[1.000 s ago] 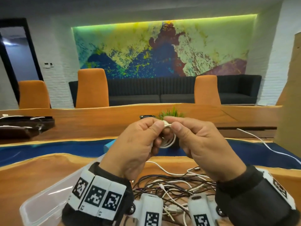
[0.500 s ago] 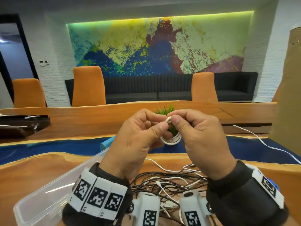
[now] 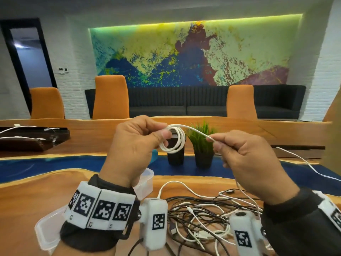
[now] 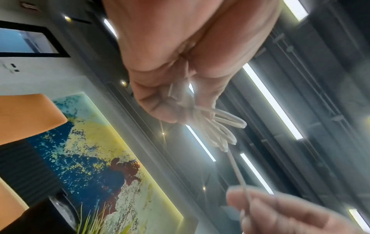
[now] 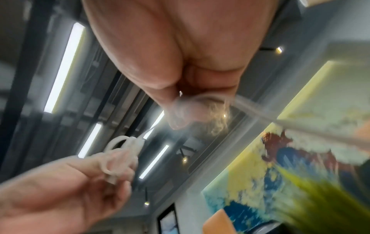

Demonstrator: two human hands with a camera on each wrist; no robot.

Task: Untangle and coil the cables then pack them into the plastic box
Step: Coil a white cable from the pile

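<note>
Now the left hand (image 3: pixel 136 145) pinches a small coil of white cable (image 3: pixel 172 140) up above the surface. Its loose end is pinched by the right hand (image 3: pixel 245 161). Next: wrap again, then drop it in the plastic box (image 3: pixel 145 179) below.

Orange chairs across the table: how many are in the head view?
3. One at far left by the doorway, one left of centre before the sofa, one right of centre. Others could sit outside the frame.
</note>
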